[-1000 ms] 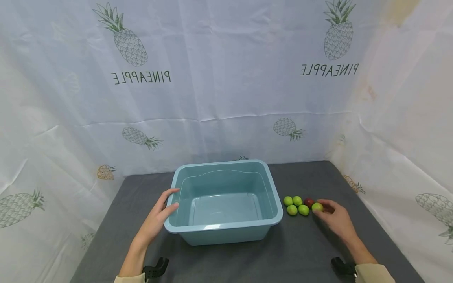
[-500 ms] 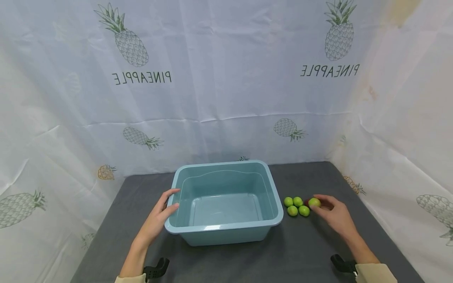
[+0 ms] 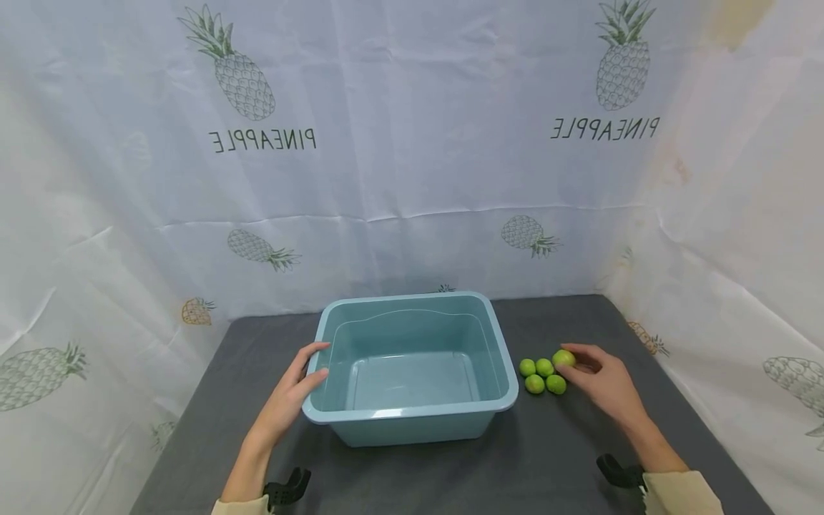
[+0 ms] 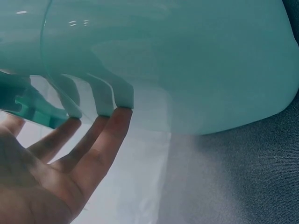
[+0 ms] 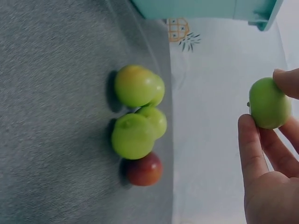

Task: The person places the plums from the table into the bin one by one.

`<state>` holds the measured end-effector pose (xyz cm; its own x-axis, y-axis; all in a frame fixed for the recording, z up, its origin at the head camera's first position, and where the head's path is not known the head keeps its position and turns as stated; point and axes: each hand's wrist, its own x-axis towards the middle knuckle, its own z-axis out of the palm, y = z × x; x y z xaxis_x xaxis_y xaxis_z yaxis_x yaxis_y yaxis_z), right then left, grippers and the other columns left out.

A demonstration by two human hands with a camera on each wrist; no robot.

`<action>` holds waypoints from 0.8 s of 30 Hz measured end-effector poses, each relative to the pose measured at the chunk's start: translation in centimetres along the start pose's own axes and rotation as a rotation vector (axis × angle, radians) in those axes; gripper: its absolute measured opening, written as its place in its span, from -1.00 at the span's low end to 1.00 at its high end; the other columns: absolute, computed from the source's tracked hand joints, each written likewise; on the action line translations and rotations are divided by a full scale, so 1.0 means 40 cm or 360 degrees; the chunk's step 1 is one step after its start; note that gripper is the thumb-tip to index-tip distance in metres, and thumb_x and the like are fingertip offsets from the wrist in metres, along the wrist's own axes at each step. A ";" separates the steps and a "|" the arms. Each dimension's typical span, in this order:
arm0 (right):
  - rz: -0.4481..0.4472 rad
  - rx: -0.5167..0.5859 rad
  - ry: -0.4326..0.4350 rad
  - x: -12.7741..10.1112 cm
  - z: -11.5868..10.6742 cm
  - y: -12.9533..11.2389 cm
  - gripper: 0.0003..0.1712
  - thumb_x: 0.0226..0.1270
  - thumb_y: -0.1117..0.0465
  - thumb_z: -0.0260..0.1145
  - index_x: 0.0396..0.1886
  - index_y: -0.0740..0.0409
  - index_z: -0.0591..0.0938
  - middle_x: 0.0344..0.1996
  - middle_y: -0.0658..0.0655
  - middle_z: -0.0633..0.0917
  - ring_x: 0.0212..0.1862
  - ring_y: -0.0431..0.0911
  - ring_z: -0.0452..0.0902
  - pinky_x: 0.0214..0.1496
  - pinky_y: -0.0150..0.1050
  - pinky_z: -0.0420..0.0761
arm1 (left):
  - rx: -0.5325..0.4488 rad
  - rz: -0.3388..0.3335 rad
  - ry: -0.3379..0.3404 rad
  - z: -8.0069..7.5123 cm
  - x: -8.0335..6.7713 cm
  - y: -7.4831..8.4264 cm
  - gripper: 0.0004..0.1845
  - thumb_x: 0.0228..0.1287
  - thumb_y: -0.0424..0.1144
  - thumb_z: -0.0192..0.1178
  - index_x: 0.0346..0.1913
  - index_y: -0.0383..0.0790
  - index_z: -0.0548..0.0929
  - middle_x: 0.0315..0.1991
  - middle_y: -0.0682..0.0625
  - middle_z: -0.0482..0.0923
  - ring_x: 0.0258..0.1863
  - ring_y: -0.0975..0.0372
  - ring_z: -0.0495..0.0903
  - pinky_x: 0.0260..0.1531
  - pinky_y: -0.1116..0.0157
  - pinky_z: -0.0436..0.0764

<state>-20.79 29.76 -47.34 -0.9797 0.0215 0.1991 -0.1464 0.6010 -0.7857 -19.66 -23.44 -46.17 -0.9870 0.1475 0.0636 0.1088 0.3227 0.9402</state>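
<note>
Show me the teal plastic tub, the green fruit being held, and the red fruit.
Teal plastic tub (image 3: 412, 413), head view, front rim.
Round green fruit pinched in the right hand (image 5: 268, 103), right wrist view, middle of its skin.
Small red fruit (image 5: 145, 170), right wrist view, its centre.

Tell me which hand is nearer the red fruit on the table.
Right. The right hand is lifted just beside the fruit cluster, pinching a green fruit; the red fruit lies at the cluster's edge. The left hand rests on the tub rim, across the tub.
</note>
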 end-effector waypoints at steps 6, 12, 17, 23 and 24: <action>-0.0044 0.0028 -0.0009 0.010 0.000 -0.034 -0.39 0.40 -0.02 0.41 0.31 0.21 0.57 0.17 0.27 0.62 -0.03 -0.60 0.42 -0.03 -0.59 0.47 | 0.0013 -0.0007 0.0007 0.000 0.001 0.003 -0.47 0.59 -0.07 0.05 0.51 0.00 0.23 0.61 -0.21 -0.09 0.52 -0.23 0.05 0.25 -0.34 0.26; -0.0092 0.0036 -0.0044 0.019 0.009 -0.065 -0.40 0.40 0.00 0.42 0.29 0.23 0.58 0.16 0.26 0.62 -0.02 -0.57 0.45 -0.02 -0.56 0.51 | 0.0019 -0.0014 0.0020 -0.001 -0.001 0.004 -0.47 0.59 -0.07 0.05 0.50 0.00 0.25 0.60 -0.22 -0.06 0.50 -0.23 0.11 0.24 -0.30 0.31; -0.0138 0.0055 -0.0049 0.023 0.021 -0.087 -0.43 0.38 0.03 0.44 0.25 0.24 0.60 0.12 0.24 0.64 -0.03 -0.54 0.49 -0.02 -0.55 0.51 | 0.0040 -0.0021 0.0047 -0.003 -0.002 0.004 -0.48 0.58 -0.08 0.07 0.49 -0.01 0.28 0.59 -0.23 -0.01 0.46 -0.24 0.19 0.20 -0.28 0.37; -0.0173 0.0121 -0.0095 0.029 0.026 -0.113 -0.45 0.37 0.04 0.44 0.24 0.21 0.61 0.11 0.21 0.65 -0.01 -0.44 0.55 0.00 -0.54 0.52 | 0.0050 -0.0020 0.0072 -0.002 0.001 0.004 -0.48 0.56 -0.08 0.10 0.48 -0.01 0.32 0.57 -0.24 0.05 0.41 -0.24 0.29 0.16 -0.24 0.45; -0.0181 0.0124 -0.0101 0.031 0.026 -0.119 -0.45 0.37 0.04 0.44 0.24 0.21 0.61 0.11 0.21 0.65 -0.01 -0.43 0.55 0.00 -0.54 0.52 | 0.0047 -0.0018 0.0071 -0.001 0.002 0.004 -0.48 0.56 -0.08 0.11 0.48 -0.01 0.32 0.57 -0.24 0.05 0.41 -0.24 0.29 0.16 -0.24 0.45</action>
<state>-21.44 26.10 -43.98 -0.9626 -0.0951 0.2538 -0.2645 0.5330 -0.8037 -19.73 -23.43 -46.02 -0.9925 0.1016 0.0683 0.1001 0.3518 0.9307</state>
